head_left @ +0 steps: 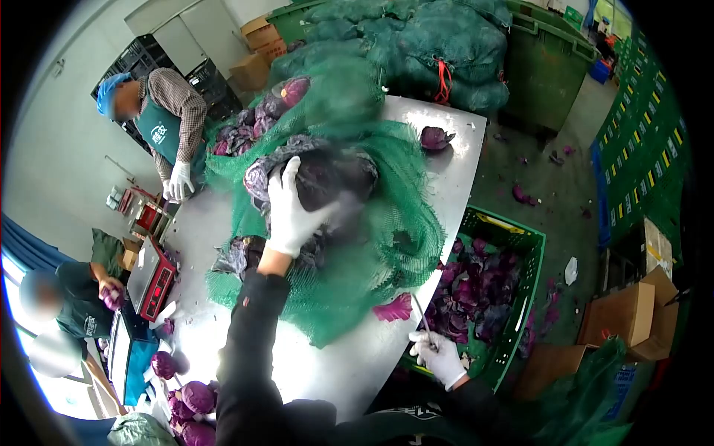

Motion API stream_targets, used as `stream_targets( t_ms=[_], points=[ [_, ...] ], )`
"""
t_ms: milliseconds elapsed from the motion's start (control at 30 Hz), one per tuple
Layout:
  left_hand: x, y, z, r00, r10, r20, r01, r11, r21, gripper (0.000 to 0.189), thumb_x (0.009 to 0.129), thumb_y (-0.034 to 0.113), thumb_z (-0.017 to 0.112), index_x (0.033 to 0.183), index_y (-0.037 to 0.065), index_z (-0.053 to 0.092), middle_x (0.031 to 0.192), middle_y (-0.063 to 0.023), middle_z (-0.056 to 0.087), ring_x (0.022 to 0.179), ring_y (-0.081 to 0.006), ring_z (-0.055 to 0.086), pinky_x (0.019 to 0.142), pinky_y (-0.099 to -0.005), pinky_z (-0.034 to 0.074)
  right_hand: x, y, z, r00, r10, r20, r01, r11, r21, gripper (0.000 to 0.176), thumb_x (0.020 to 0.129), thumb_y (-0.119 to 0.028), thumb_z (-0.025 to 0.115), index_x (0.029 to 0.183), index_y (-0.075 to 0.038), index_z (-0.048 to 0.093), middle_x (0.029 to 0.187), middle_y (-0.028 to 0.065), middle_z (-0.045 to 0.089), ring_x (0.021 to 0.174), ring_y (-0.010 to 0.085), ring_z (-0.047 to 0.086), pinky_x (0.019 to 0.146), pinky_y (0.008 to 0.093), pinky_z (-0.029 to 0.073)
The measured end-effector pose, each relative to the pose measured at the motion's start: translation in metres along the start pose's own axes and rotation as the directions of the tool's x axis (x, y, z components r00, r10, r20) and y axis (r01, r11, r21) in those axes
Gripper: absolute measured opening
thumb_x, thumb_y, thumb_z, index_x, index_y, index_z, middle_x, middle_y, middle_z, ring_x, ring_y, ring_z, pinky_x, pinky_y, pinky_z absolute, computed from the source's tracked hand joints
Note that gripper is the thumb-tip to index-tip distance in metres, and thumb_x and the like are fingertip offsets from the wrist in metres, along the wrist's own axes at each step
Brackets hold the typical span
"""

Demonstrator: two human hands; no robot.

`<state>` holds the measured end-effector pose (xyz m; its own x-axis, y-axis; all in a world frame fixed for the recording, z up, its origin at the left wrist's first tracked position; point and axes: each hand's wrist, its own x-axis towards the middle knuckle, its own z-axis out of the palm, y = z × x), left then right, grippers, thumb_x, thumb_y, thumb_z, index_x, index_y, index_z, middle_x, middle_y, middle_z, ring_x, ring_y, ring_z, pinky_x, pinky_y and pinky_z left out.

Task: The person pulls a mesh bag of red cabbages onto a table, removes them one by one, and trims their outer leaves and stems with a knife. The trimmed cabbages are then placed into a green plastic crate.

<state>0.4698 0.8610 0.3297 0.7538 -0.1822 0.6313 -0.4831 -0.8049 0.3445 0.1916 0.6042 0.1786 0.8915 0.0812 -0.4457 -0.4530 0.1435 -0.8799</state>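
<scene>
My left hand (291, 212), in a white glove, is spread over a large dark red cabbage (327, 178) and grips its near side. The cabbage's right side is smeared by motion. It rests among other loose-leaved red cabbages on an open green mesh sack (405, 223) spread across the metal table (312, 375). By the table's right edge, my right hand (439, 357), also gloved, is closed around a knife (422, 311) whose thin blade points up and away. A torn purple leaf (393, 308) lies on the table beside the blade.
Below the table's right edge stands a green crate (532, 286) with purple leaves (476, 290). Co-workers are at the left, near a red scale (155, 286). Trimmed cabbages (197, 398) lie at lower left. Full mesh sacks (439, 44) and a green bin (547, 70) stand behind.
</scene>
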Motion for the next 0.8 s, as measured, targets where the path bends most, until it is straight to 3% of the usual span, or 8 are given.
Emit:
stream_targets(
  t_ms=[133, 300, 367, 400, 500, 567, 667, 800],
  points=[
    [-0.076, 0.067, -0.027, 0.99, -0.12, 0.073, 0.14, 0.885, -0.445, 0.107, 0.057, 0.024, 0.095, 0.144, 0.002, 0.036, 0.141, -0.0163, 0.042, 0.134, -0.0295, 0.041, 0.115, -0.0413, 0.031, 0.008, -0.061, 0.02, 0.985, -0.139, -0.106, 0.146, 0.987, 0.063, 0.039, 0.09, -0.009, 0.072, 0.127, 0.0, 0.062, 0.084, -0.004, 0.063, 0.067, 0.0032, 0.055, 0.063, 0.0202, 0.046],
    [-0.176, 0.109, 0.02, 0.953, -0.215, 0.213, 0.297, 0.527, -0.796, 0.111, 0.059, 0.011, 0.094, 0.148, 0.007, 0.028, 0.145, -0.0101, 0.034, 0.135, -0.0239, 0.038, 0.115, -0.0384, 0.033, 0.014, -0.086, 0.028, 0.854, -0.5, -0.147, 0.521, 0.821, 0.232, 0.082, 0.083, -0.014, 0.079, 0.151, -0.002, 0.035, 0.124, 0.012, 0.062, 0.11, 0.0188, 0.061, 0.094, 0.0313, 0.05],
    [-0.202, 0.143, 0.034, 0.963, -0.213, 0.165, 0.243, 0.416, -0.877, 0.114, 0.06, 0.012, 0.094, 0.149, 0.007, 0.024, 0.146, -0.0119, 0.031, 0.136, -0.025, 0.035, 0.117, -0.04, 0.029, 0.027, -0.054, 0.021, 0.703, -0.692, -0.165, 0.589, 0.696, -0.411, 0.09, 0.079, -0.032, 0.083, 0.15, -0.002, 0.037, 0.13, 0.0177, 0.059, 0.115, 0.0267, 0.061, 0.098, 0.0382, 0.048],
    [-0.215, 0.152, 0.036, 0.926, -0.262, 0.27, 0.346, 0.311, -0.885, 0.114, 0.061, 0.013, 0.092, 0.15, 0.007, 0.021, 0.147, -0.0129, 0.029, 0.137, -0.0255, 0.034, 0.116, -0.0403, 0.029, 0.016, -0.065, 0.02, 0.759, -0.632, -0.154, 0.529, 0.738, -0.418, 0.092, 0.077, -0.039, 0.083, 0.148, -0.002, 0.039, 0.129, 0.0187, 0.059, 0.116, 0.0302, 0.06, 0.1, 0.0401, 0.047],
    [-0.244, 0.138, 0.037, 0.942, -0.102, 0.319, 0.305, 0.653, -0.693, 0.095, 0.071, 0.013, 0.085, 0.143, 0.004, 0.024, 0.138, -0.0149, 0.033, 0.128, -0.0238, 0.039, 0.11, -0.0404, 0.034, 0.0, -0.058, 0.017, 0.881, -0.384, -0.276, 0.263, 0.883, -0.389, 0.082, 0.078, -0.043, 0.078, 0.143, -0.005, 0.045, 0.125, 0.0174, 0.064, 0.117, 0.0336, 0.061, 0.1, 0.0386, 0.048],
    [-0.242, 0.138, 0.022, 0.904, -0.173, 0.392, 0.405, 0.643, -0.65, 0.086, 0.073, 0.013, 0.086, 0.139, -0.001, 0.033, 0.124, -0.0175, 0.043, 0.117, -0.0305, 0.047, 0.101, -0.0463, 0.04, -0.01, -0.056, 0.016, 0.899, -0.379, -0.219, 0.253, 0.859, -0.446, 0.078, 0.079, -0.042, 0.077, 0.143, -0.009, 0.047, 0.126, 0.0176, 0.064, 0.117, 0.0342, 0.062, 0.098, 0.0391, 0.05],
    [-0.223, 0.13, 0.012, 0.967, 0.021, 0.255, 0.087, 0.91, -0.406, 0.055, 0.082, 0.015, 0.079, 0.126, -0.001, 0.049, 0.115, -0.0187, 0.051, 0.108, -0.0288, 0.052, 0.095, -0.0399, 0.044, -0.004, -0.042, 0.019, 0.79, -0.583, -0.188, 0.405, 0.728, -0.554, 0.053, 0.085, -0.036, 0.072, 0.13, -0.011, 0.057, 0.109, 0.0143, 0.069, 0.097, 0.0349, 0.068, 0.082, 0.0408, 0.055],
    [-0.204, 0.124, 0.008, 0.887, -0.09, 0.453, 0.3, 0.858, -0.416, 0.054, 0.087, 0.025, 0.077, 0.127, -0.001, 0.052, 0.116, -0.0163, 0.055, 0.108, -0.0284, 0.054, 0.099, -0.0385, 0.042, -0.003, -0.048, 0.016, 0.607, -0.782, -0.139, 0.354, 0.423, -0.834, 0.031, 0.086, -0.03, 0.069, 0.111, -0.013, 0.064, 0.087, 0.0098, 0.069, 0.069, 0.0316, 0.069, 0.06, 0.0404, 0.055]
  ],
)
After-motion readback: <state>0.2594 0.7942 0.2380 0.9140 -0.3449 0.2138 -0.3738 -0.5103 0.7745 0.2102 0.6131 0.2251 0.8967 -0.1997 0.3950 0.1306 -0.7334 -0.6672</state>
